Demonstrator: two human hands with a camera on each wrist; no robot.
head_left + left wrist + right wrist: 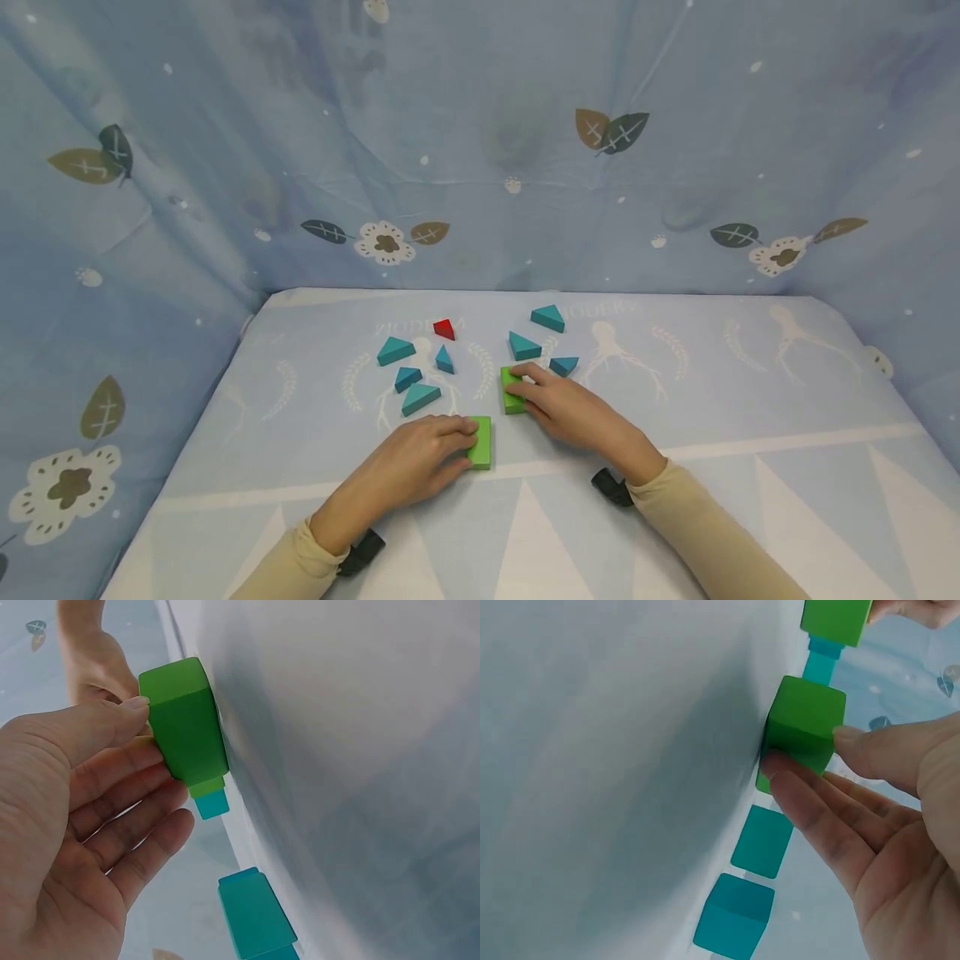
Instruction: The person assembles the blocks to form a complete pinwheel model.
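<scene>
My left hand [420, 457] grips a green block [481, 443] by its left side, thumb at the near end. In the left wrist view this green block [187, 727] stands on the cloth, thumb and fingertips against it. Farther back and to the right, my right hand [570, 408] holds another green block [511, 393] between thumb and fingers; the right wrist view shows this green block [806, 712] touching the cloth. A small gap separates the two blocks. A teal triangular block [421, 399] lies just beyond the left hand, and a blue triangular block [563, 367] just beyond the right.
More teal triangles lie at the back left [396, 351] and back right [548, 317], with a blue triangle [445, 360] and a red block [444, 329] between them. A pale patterned cloth [712, 500] covers the table. Blue curtains [487, 150] hang behind and at the sides.
</scene>
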